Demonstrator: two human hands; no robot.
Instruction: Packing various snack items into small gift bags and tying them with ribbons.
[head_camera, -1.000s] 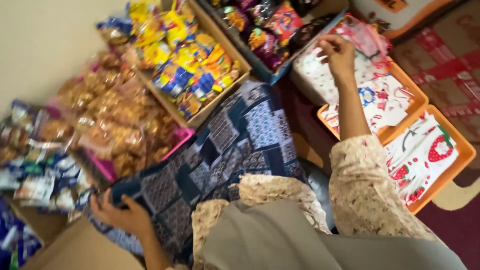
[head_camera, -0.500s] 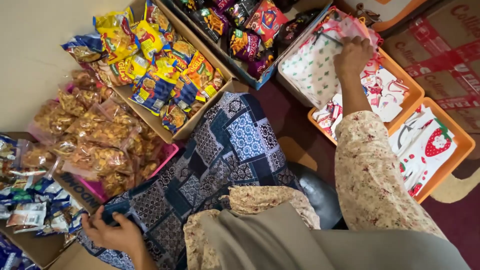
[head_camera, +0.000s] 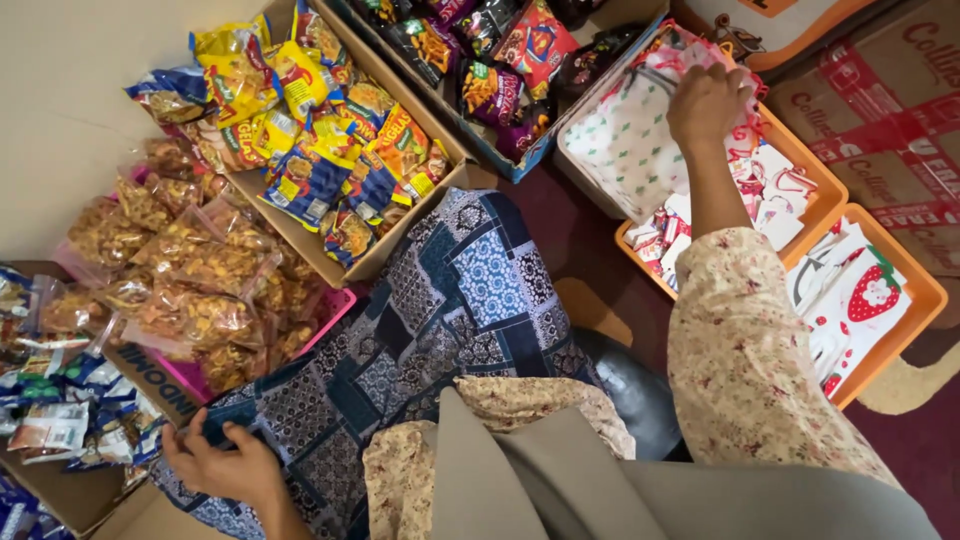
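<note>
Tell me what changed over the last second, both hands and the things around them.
The right hand stayed on the white patterned bags in the orange tray, its fingers now curled down into them; whether it grips one is unclear. The left hand stayed resting on the blue patterned cloth over the lap. The snack boxes did not move; only the camera's view shifted.
</note>
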